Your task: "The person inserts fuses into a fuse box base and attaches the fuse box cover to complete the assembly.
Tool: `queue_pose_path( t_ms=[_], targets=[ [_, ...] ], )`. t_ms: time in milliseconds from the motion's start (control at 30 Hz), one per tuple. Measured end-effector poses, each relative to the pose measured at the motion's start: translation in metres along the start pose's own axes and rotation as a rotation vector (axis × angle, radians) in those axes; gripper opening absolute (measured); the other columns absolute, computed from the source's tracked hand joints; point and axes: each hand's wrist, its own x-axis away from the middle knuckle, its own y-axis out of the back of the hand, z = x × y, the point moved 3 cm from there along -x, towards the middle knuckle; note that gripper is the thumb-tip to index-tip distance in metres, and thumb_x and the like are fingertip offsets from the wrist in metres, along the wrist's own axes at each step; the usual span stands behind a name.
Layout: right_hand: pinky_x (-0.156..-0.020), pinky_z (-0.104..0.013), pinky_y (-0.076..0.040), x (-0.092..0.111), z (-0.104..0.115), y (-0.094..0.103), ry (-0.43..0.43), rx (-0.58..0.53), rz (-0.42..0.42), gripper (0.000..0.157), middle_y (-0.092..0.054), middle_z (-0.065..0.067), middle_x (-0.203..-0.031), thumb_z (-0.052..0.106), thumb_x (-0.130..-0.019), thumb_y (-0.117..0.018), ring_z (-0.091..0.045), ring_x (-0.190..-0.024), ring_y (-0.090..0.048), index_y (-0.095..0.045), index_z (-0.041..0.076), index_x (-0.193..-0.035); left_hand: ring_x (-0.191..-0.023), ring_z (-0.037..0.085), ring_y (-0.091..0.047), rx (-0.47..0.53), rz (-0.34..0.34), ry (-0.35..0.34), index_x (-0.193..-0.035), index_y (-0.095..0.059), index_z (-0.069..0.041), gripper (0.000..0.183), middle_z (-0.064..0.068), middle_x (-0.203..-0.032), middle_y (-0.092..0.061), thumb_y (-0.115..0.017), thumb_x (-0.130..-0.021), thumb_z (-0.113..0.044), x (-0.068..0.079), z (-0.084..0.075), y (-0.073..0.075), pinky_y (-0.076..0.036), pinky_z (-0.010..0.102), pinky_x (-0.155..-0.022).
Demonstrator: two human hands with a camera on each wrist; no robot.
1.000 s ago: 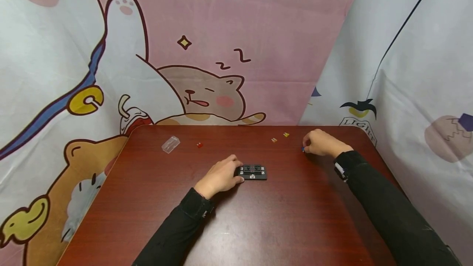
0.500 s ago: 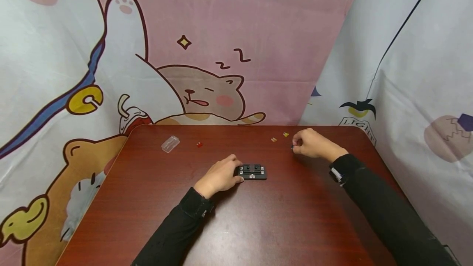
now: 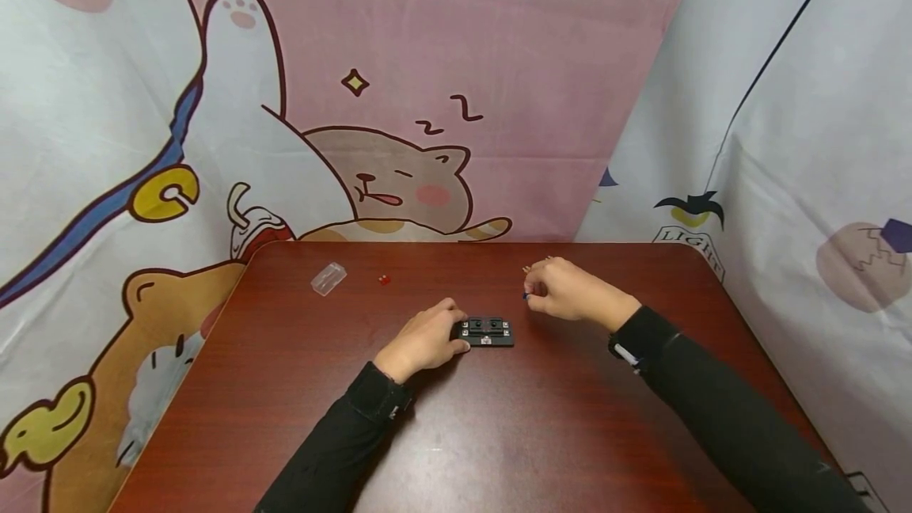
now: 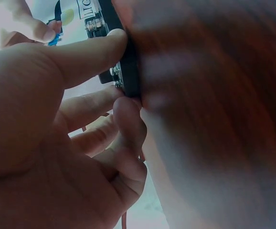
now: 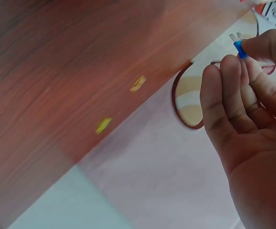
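My left hand grips the left end of a black block with small metal terminals, low on the table. In the left wrist view the thumb presses one side of the block, fingertips at its end. My right hand is raised behind and to the right of the block, pinching a blue blade fuse between thumb and fingertips. Two bare metal prongs of the fuse stick out, pointing away from the palm. A yellow fuse and a tan fuse lie on the table near the right hand.
A red fuse lies behind and to the left of the block. Farther left is a clear plastic case. The brown table ends at the back against a printed cloth.
My right hand has moved left toward the block with the blue blade fuse, now covering much of the yellow and tan fuses in the head view. My left hand and the block have stayed put.
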Motion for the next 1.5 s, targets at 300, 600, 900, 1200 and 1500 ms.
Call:
queue_pose_path(
  t_ms=[300,600,900,1200,1500],
  targets=[
    [-0.075,-0.032,-0.054,-0.007,0.035,-0.013,0.028,0.078,0.028,0.006,-0.066,0.002,-0.091,0.015,-0.1,-0.075,-0.012,-0.083,-0.056,-0.08,0.011,-0.101,-0.096,0.019,-0.065,0.011,-0.002,0.007,-0.139,-0.074,-0.014,0.047,0.002,-0.128,-0.065,-0.086,-0.099,-0.033,0.001,-0.002,0.001,-0.056,0.042,-0.086],
    [-0.08,-0.036,-0.056,-0.015,0.049,-0.025,0.07,0.131,0.029,0.004,-0.065,0.005,-0.089,0.016,-0.099,-0.077,-0.008,-0.073,-0.054,-0.08,0.015,-0.096,-0.096,0.02,-0.067,0.005,-0.005,0.001,-0.138,-0.075,-0.014,0.045,0.002,-0.126,-0.065,-0.087,-0.098,-0.033,0.001,-0.003,0.002,-0.057,0.043,-0.086],
    [-0.069,-0.03,-0.05,-0.019,0.053,-0.036,0.047,0.163,0.064,0.005,-0.065,0.005,-0.088,0.019,-0.099,-0.081,-0.009,-0.074,-0.055,-0.082,0.014,-0.099,-0.096,0.02,-0.067,0.005,-0.002,0.003,-0.138,-0.075,-0.015,0.045,0.002,-0.126,-0.065,-0.086,-0.098,-0.033,0.0,-0.002,0.001,-0.057,0.044,-0.086],
    [-0.07,-0.029,-0.052,-0.024,0.049,-0.038,0.042,0.177,0.051,0.006,-0.067,0.005,-0.089,0.02,-0.099,-0.08,-0.009,-0.074,-0.056,-0.084,0.015,-0.1,-0.099,0.022,-0.067,-0.012,0.009,0.03,-0.14,-0.074,-0.016,0.047,0.001,-0.127,-0.064,-0.085,-0.099,-0.035,-0.002,-0.003,0.004,-0.057,0.046,-0.089],
    [-0.069,-0.031,-0.053,-0.024,0.051,-0.042,0.055,0.198,0.06,0.005,-0.066,0.004,-0.087,0.019,-0.098,-0.082,-0.01,-0.073,-0.056,-0.083,0.014,-0.098,-0.097,0.023,-0.067,-0.004,0.009,0.023,-0.14,-0.074,-0.018,0.046,0.0,-0.126,-0.064,-0.085,-0.099,-0.035,-0.001,-0.003,0.003,-0.057,0.046,-0.088]
  ],
)
